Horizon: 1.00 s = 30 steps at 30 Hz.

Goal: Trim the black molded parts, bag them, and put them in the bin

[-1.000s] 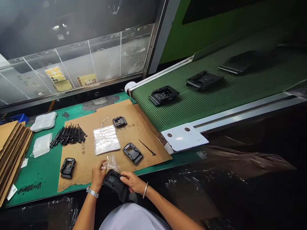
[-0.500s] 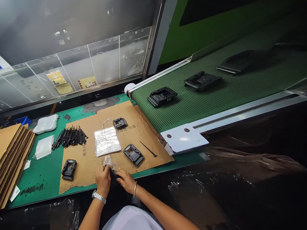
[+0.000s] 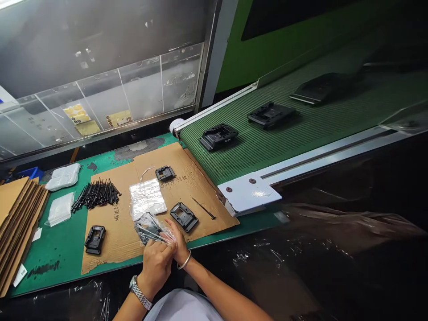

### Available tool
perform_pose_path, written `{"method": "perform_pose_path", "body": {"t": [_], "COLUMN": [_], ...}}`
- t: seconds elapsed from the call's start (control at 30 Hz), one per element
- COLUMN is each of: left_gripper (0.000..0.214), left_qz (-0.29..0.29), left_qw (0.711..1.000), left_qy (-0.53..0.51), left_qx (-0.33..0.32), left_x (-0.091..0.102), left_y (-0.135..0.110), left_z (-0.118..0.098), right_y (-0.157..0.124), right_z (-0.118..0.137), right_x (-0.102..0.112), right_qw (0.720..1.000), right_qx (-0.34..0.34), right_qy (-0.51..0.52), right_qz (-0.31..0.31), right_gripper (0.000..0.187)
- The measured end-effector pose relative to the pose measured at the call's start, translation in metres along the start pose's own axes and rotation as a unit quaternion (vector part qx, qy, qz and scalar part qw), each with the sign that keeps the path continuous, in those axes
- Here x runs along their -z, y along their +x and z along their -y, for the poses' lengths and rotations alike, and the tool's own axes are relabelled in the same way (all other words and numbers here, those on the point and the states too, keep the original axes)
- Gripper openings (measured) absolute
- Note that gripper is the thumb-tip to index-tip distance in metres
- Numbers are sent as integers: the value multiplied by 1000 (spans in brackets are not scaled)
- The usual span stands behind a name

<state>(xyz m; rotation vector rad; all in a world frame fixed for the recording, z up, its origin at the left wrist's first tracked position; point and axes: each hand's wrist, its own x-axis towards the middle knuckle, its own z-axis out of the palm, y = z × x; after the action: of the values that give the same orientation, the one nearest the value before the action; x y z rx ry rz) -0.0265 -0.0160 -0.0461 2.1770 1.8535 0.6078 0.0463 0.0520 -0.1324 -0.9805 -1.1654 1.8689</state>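
A clear plastic bag (image 3: pixel 162 228) with a black plastic frame-like part (image 3: pixel 147 226) inside lies over the near edge of the cardboard. My left hand (image 3: pixel 158 264), wearing a watch, is closed on the gathered mouth of the bag. Against the bag's right side is my right hand (image 3: pixel 179 244), its visible fingers stretched out and partly covered by the film. Just beyond the hands rests a stack of clear bags (image 3: pixel 148 197). A similar black part (image 3: pixel 184 217) lies right of them, near a single black cable tie (image 3: pixel 203 208).
More black parts sit on the cardboard (image 3: pixel 123 249), at left (image 3: pixel 95 239) and back (image 3: pixel 165 173). A heap of black ties (image 3: pixel 96 194) and bag stacks (image 3: pixel 60 208) lie left. Cardboard sheets (image 3: pixel 23 232) stand far left. A green conveyor (image 3: pixel 214 165) carries several black parts.
The black part, earlier mostly hidden between my hands, now shows inside the bag. My left hand has moved right to the bag's mouth, and my right fingers have stretched out.
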Motion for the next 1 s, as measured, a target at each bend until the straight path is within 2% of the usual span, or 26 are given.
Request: {"method": "perform_pose_path", "body": {"t": [0.13,0.17,0.2,0.23,0.27,0.3,0.33,0.37,0.43,0.5,0.57,0.6,0.63,0.73,0.77,0.8,0.83,0.9,0.93,0.97,1.0], "left_gripper": [27,26,27,30,35,39,40,38,29,15,8,8,10,9,6,3,7,20,26,30,32], "left_qz": [86,68,11,-84,-189,-271,-314,-317,-257,-232,-259,-277,-293,-326,-340,-359,-380,-407,-407,-401,-396], "left_qw": [987,983,976,956,912,846,771,699,581,504,465,457,455,461,460,466,485,551,586,612,621], "left_qy": [-131,-173,-218,-267,-321,-384,-457,-534,-667,-722,-721,-712,-701,-672,-664,-651,-630,-571,-545,-529,-530], "left_qx": [-32,-14,25,92,173,252,314,355,389,413,443,455,464,479,481,479,473,452,440,429,421], "left_x": [22,26,28,28,26,23,19,14,4,-1,-2,-2,-1,-1,-2,-3,-5,-7,-9,-9,-10], "left_y": [-9,-14,-17,-20,-22,-22,-21,-19,-13,-9,-9,-10,-12,-25,-31,-36,-42,-51,-54,-55,-56], "left_z": [-10,-8,-5,-2,1,4,5,6,7,10,16,20,23,29,28,25,21,9,2,-4,-8], "right_y": [-3,-5,-8,-12,-16,-20,-24,-28,-34,-39,-46,-51,-56,-69,-71,-72,-71,-68,-67,-67,-67], "right_z": [23,29,35,41,46,50,54,57,60,61,61,60,60,56,54,53,51,46,42,38,34], "right_x": [6,9,11,13,13,12,11,8,3,0,2,5,10,29,34,39,40,35,28,20,10], "right_qw": [999,999,999,999,999,999,999,999,997,994,989,986,984,959,950,950,959,976,980,980,980], "right_qx": [-26,-11,4,17,27,33,37,44,65,80,73,61,42,-38,-55,-58,-44,16,47,66,69], "right_qy": [38,36,33,30,25,19,11,1,-25,-66,-124,-150,-171,-195,-199,-204,-206,-197,-188,-179,-172], "right_qz": [-8,-9,-12,-12,-11,-6,5,20,41,18,-26,-25,8,202,234,228,191,87,54,48,69], "right_gripper": [45,41,39,37,37,37,37,37,37,41,43,42,41,34,32,29,26,26,34,49,64]}}
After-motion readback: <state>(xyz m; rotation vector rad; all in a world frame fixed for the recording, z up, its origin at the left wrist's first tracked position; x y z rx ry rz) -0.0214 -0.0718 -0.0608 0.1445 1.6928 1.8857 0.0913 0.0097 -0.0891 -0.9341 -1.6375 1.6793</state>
